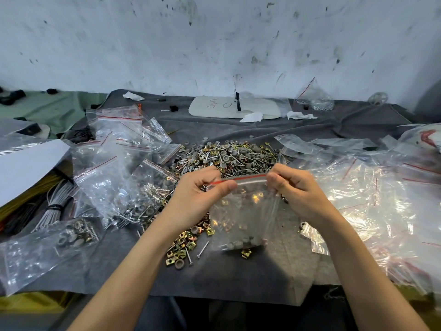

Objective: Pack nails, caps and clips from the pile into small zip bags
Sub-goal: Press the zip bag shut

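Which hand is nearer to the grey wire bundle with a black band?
Left. The left hand is right of the grey wire bundle; the right hand is farther, across the clear zip bag.

The zip bag [243, 211] is motion-blurred, its contents indistinct. It hides part of the pile [229, 156]. Marks on the white pad [250, 108] are unreadable.

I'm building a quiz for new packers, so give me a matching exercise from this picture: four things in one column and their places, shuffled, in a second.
1. clear plastic zip bag with a red stripe
2. mixed pile of nails, grey caps and brass clips
3. bundle of grey wires
4. white flat pad with handwriting

A. far edge of the dark grey cloth
B. pinched at its top by the left hand and right hand
C. at the left edge
D. just beyond the hands

Pairs: 1-B, 2-D, 3-C, 4-A
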Motion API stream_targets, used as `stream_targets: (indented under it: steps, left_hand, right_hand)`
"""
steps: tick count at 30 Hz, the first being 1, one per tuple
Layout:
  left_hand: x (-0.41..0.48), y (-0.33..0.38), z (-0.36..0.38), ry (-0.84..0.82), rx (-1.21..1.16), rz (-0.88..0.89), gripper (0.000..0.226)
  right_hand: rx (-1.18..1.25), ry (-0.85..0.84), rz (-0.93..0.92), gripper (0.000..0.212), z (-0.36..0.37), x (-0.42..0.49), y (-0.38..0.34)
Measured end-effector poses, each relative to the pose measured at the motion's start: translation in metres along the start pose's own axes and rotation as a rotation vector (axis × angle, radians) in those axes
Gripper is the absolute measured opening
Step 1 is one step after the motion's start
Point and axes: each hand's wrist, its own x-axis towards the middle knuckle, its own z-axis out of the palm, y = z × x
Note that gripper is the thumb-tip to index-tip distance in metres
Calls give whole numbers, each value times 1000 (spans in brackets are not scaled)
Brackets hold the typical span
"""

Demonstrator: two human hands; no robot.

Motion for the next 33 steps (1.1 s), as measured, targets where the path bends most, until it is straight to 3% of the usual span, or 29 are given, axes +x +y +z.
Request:
stream_targets:
  steps: [3,7,12,16,19,21,23,26,29,31,33]
  left_hand:
    - [-6,-3,4,46,-58,-7,39]
    - [-8,-5,6,137,-103,-18,38]
    - [-4,-6,10,172,-214,-55,72]
    - [-7,-12,19,21,-419,-185,47]
    - [-12,-15,36,28,-260,-207,16]
    - [-13,-13,36,86,-228,-250,22]
    - [-8,-8,19,144,-201,-282,26]
    - [12,-6,-36,358,-79,-303,27]
    - [37,-12,-90,478,376,-326,19]
    - [48,-22,-105,504,743,-427,49]
    - [50,-24,-91,551,853,-467,83]
  right_hand:
    - [44,52,-10,39,4,-2,5]
    - [142,122,0,25,7,3,2]
    - [250,153,-16,34,11,5,-2]
    - [418,216,13,56,16,8,-8]
    - [540,207,41,44,16,14,-10]
    - [545,184,18,38,14,13,-8]
    - [372,241,50,36,11,6,3]
    - [-67,362,222,25,4,-9,39]
    - [-593,397,452,17,-7,-22,82]
    - [-782,396,581,22,-9,-32,101]
    - [-862,382,654,29,-5,-41,110]
